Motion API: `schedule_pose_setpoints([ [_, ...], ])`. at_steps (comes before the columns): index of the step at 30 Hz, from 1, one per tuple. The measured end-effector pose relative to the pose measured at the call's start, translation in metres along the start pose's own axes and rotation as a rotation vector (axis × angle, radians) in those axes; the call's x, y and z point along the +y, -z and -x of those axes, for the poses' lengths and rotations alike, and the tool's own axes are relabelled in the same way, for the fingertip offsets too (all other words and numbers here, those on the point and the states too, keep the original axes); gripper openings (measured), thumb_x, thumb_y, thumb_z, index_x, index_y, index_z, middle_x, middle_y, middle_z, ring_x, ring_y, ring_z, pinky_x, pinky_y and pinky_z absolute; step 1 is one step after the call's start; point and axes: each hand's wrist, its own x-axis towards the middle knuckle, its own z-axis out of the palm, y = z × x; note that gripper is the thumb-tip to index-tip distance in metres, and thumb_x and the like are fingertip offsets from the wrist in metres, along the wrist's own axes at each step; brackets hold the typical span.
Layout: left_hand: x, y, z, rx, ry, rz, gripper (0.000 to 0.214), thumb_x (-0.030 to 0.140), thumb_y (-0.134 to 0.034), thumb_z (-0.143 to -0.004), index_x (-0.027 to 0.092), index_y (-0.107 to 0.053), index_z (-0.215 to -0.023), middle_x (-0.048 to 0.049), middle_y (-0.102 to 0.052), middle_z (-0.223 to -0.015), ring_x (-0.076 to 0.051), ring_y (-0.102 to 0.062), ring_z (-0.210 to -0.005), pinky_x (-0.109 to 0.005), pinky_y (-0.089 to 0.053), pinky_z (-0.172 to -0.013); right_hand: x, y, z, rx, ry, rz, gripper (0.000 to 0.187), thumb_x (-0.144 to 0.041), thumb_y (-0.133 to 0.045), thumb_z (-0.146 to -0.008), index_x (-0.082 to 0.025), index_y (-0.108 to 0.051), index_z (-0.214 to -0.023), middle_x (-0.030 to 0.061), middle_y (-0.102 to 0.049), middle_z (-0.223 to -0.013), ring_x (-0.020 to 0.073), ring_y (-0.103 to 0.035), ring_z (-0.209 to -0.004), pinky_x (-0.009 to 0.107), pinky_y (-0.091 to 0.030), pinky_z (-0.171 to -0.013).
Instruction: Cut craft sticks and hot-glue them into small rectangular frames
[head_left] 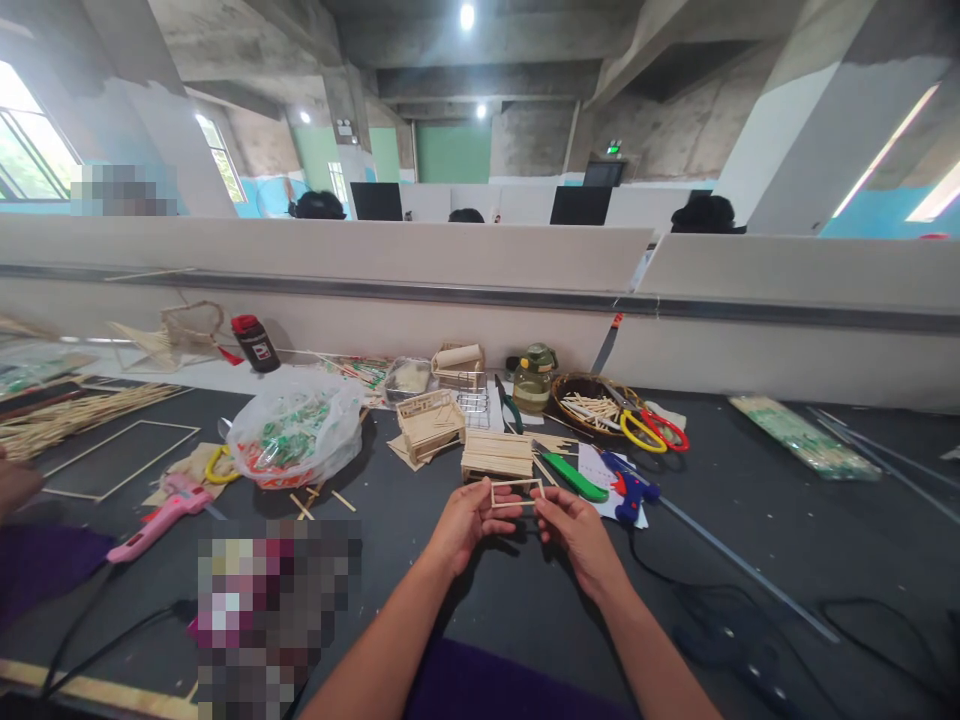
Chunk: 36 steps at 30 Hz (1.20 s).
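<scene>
A small rectangular frame of thin wooden sticks [517,482] is held up between my two hands over the dark table. At its left end my left hand [471,520] pinches it, fingers partly behind it. The right end is gripped by the thumb and fingers of my right hand [571,520]. Just beyond the hands lies a stack of flat wooden sticks [496,455]. Green-handled pliers [574,478] rest to the right of the stack, and a blue glue gun [634,490] lies close to my right hand.
A plastic bag of wrapped pieces [296,435], a pink glue gun [161,520] and a black bottle [255,343] are at left. Behind the hands stand a wooden box [431,425], a jar [534,380], a basket [585,385] and red-and-yellow scissors [652,428]. Another person's hand [16,480] shows at far left.
</scene>
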Motion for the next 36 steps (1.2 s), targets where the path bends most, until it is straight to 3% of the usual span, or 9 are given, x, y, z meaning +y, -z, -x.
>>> schedule_pose_setpoints([
  [9, -0.001, 0.000, -0.003, -0.030, -0.016, 0.026, 0.030, 0.031, -0.056, -0.088, 0.005, -0.065, -0.098, -0.0171, -0.071, -0.088, -0.017, -0.069, -0.064, -0.022, -0.053, -0.049, 0.005, 0.000, -0.003, 0.009, 0.116, 0.025, 0.034, -0.041, -0.078, -0.065, -0.018, -0.070, -0.088, -0.0019, -0.059, -0.068, 0.0102, -0.050, -0.055, 0.022, -0.043, -0.049],
  [13, -0.002, 0.000, -0.004, -0.035, -0.041, 0.067, 0.023, 0.026, -0.060, -0.086, 0.005, -0.066, -0.094, -0.0142, -0.071, -0.085, -0.016, -0.068, -0.067, -0.023, -0.054, -0.054, 0.004, 0.000, -0.003, 0.028, 0.153, -0.008, 0.032, -0.040, -0.079, -0.065, -0.019, -0.070, -0.088, -0.0019, -0.060, -0.072, 0.0100, -0.050, -0.057, 0.022, -0.043, -0.050],
  [25, 0.000, 0.004, -0.001, -0.049, 0.002, 0.007, 0.032, 0.035, -0.059, -0.086, 0.005, -0.065, -0.097, -0.0176, -0.071, -0.091, -0.019, -0.070, -0.067, -0.026, -0.055, -0.055, 0.005, -0.003, -0.004, 0.038, 0.072, -0.106, 0.035, -0.045, -0.079, -0.064, -0.018, -0.072, -0.085, -0.0003, -0.062, -0.067, 0.0099, -0.052, -0.054, 0.021, -0.042, -0.047],
  [36, -0.004, 0.003, -0.001, -0.075, -0.058, -0.103, 0.035, 0.036, -0.067, -0.081, 0.008, -0.064, -0.101, -0.0192, -0.071, -0.096, -0.020, -0.070, -0.071, -0.025, -0.056, -0.057, 0.011, -0.005, -0.008, -0.017, 0.041, -0.046, 0.038, -0.050, -0.076, -0.066, -0.016, -0.073, -0.082, -0.0007, -0.060, -0.062, 0.0072, -0.049, -0.050, 0.019, -0.041, -0.046],
])
